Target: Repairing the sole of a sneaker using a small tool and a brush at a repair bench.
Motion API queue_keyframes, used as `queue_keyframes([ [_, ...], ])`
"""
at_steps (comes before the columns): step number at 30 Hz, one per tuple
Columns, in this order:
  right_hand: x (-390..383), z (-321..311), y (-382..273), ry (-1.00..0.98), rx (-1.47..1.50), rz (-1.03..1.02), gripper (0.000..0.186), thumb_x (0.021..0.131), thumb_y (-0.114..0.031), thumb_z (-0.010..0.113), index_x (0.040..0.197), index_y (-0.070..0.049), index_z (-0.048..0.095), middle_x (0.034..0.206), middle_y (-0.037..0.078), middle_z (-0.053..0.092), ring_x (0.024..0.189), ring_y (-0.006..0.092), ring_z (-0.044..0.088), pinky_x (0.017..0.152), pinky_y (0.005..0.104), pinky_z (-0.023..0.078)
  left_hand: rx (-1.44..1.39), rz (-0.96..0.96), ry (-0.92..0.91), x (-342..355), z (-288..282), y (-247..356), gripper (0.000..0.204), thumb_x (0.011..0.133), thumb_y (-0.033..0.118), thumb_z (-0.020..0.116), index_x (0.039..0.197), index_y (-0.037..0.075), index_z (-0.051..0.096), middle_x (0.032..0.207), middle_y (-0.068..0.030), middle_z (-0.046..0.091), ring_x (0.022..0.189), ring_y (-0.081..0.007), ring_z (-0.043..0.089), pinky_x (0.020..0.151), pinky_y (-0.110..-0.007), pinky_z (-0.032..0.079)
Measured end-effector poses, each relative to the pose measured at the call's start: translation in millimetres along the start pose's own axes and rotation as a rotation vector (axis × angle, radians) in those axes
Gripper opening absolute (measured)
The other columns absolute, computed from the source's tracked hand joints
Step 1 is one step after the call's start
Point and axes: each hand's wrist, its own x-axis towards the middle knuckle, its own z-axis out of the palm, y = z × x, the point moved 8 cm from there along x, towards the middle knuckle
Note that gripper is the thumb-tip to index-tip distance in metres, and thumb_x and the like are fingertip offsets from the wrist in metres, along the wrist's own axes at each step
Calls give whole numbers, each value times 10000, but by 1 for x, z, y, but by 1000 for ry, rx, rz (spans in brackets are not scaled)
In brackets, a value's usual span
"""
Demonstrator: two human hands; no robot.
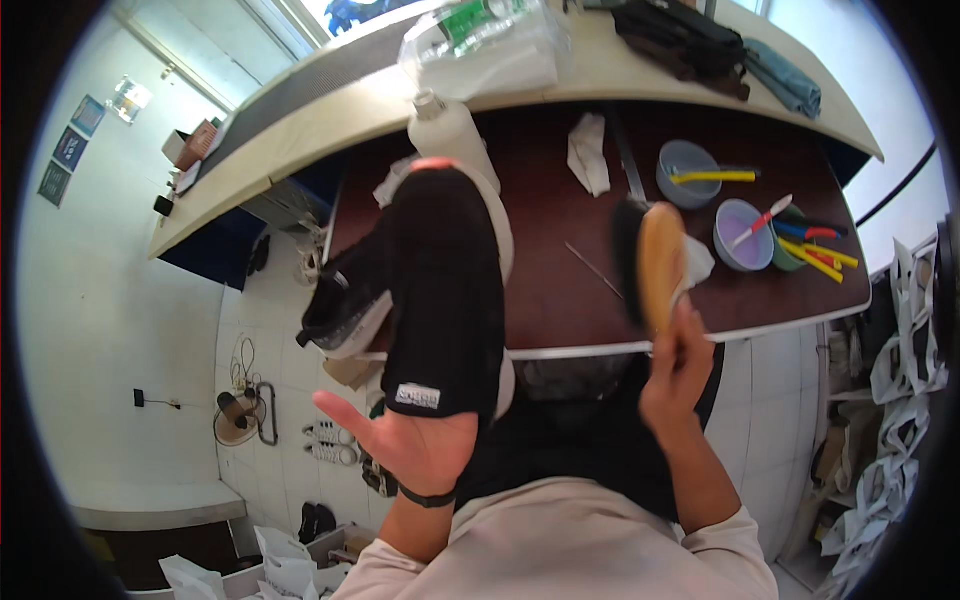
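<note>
My left hand (425, 445) is raised palm up with the thumb out to the side. Across its palm lies a long, rounded black piece (445, 290), which looks like a shoe insole, with a small pale label at the heel end. It hides the fingers; a pale curved edge shows behind its right side. Beside it, a black shoe (350, 300) with a white sole sits at the table's left edge. My right hand (678, 370) grips a wooden brush (662, 265) with dark bristles, held up over the table and slightly blurred.
A white bottle (445, 135) stands on the dark red table (545, 310). Bowls (690, 172) with yellow, red and blue-handled brushes are at the right, one with purplish liquid (742, 235). White cloths (588, 155) and a thin stick (593, 268) lie between. A fan (238, 418) stands on the floor.
</note>
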Motion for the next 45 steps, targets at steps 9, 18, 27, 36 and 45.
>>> queue_keyframes([
  [9, -53, 22, -13, -693, -112, -127, 256, 937, -156, 592, 1170, -50, 598, 878, 170, 613, 706, 292, 613, 541, 405, 482, 84, 27, -405, -18, 21, 57, 1132, 802, 809, 465, 1535, 4, 155, 1616, -119, 162, 1488, -248, 155, 1208, -426, 68],
  [18, -153, 70, 38, -1154, -490, 210, 266, 929, -293, 533, 1118, -113, 579, 848, 164, 653, 741, 380, 676, 573, 503, 527, 278, 66, -469, -59, 17, 123, 1114, 820, 755, 515, 1538, 1, 118, 1622, -122, 128, 1498, -249, 95, 1207, -431, 9],
  [27, -219, 111, -84, -1293, 157, -287, 394, 907, -122, 542, 1300, -154, 525, 918, 147, 573, 618, 354, 623, 545, 450, 544, 191, 303, -315, -69, -18, 154, 1032, 872, 621, 569, 1534, -15, 98, 1626, -126, 95, 1499, -261, 80, 1212, -429, 22],
  [36, -125, 17, 20, -983, -726, 147, 387, 907, -118, 587, 1280, -222, 576, 847, 137, 577, 641, 371, 624, 582, 465, 530, 288, 404, -332, -104, -40, 179, 1085, 826, 691, 582, 1526, -20, 153, 1610, -131, 174, 1485, -276, 158, 1207, -437, 64],
  [45, -109, 12, 24, -1234, -688, 4, 322, 872, -168, 627, 1192, -203, 639, 879, 89, 632, 723, 305, 649, 590, 434, 543, 316, 298, -358, -108, -44, 174, 1039, 843, 663, 582, 1529, -2, 171, 1610, -130, 177, 1487, -271, 155, 1206, -437, 66],
])
